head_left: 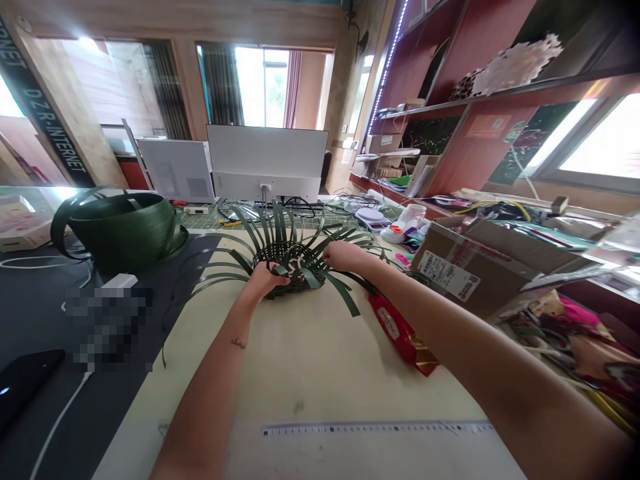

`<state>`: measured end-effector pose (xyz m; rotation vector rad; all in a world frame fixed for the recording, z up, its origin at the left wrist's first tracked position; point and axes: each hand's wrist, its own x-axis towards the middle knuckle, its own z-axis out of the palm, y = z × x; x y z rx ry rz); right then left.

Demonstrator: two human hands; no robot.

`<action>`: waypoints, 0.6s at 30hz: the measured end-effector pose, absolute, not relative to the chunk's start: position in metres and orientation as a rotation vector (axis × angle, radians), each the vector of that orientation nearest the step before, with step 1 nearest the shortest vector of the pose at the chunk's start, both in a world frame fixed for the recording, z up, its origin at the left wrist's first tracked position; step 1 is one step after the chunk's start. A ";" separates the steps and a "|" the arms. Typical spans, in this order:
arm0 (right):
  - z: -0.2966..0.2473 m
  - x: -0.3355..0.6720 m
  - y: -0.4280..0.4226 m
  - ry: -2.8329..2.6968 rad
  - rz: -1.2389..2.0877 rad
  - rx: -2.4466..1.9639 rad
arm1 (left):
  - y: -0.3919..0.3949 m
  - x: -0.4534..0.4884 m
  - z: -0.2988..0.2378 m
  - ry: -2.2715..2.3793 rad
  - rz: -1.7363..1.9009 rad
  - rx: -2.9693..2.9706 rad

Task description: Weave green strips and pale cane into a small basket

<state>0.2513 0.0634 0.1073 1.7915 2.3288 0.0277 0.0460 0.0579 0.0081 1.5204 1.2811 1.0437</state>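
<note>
A half-woven basket [295, 283] of dark green flat strips sits on the pale table, its loose strip ends fanning out all round. My left hand [266, 280] is closed on the near left of its wall, the thumb lying along the near side. At the basket's right side, my right hand [345, 256] is closed around one of the green strips; the fingertips are turned away and partly hidden. A loose strip [345, 295] hangs over the near right side toward the table.
A coil of green strip [123, 230] stands at the left. A red packet [397, 330] lies below my right forearm. Nearest me is a printed ruler scale [370, 429]. An open cardboard box [465, 267] and clutter stand at the right, monitors [267, 157] at the back.
</note>
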 end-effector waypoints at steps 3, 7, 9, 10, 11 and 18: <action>0.109 0.246 0.066 2.413 -0.024 1.751 | 0.061 0.045 0.009 1.247 1.013 1.558; 0.112 0.234 0.067 2.530 -0.053 1.604 | 0.065 0.044 0.007 1.262 1.005 1.604; 0.118 0.225 0.063 2.550 -0.060 1.542 | 0.068 0.043 0.005 1.270 1.024 1.627; 0.121 0.220 0.060 2.542 -0.053 1.524 | 0.070 0.043 0.003 1.267 1.035 1.637; 0.125 0.215 0.056 2.524 -0.037 1.516 | 0.071 0.043 0.001 1.257 1.046 1.648; 0.138 0.198 0.035 2.434 0.006 1.480 | 0.076 0.042 -0.007 1.224 1.017 1.754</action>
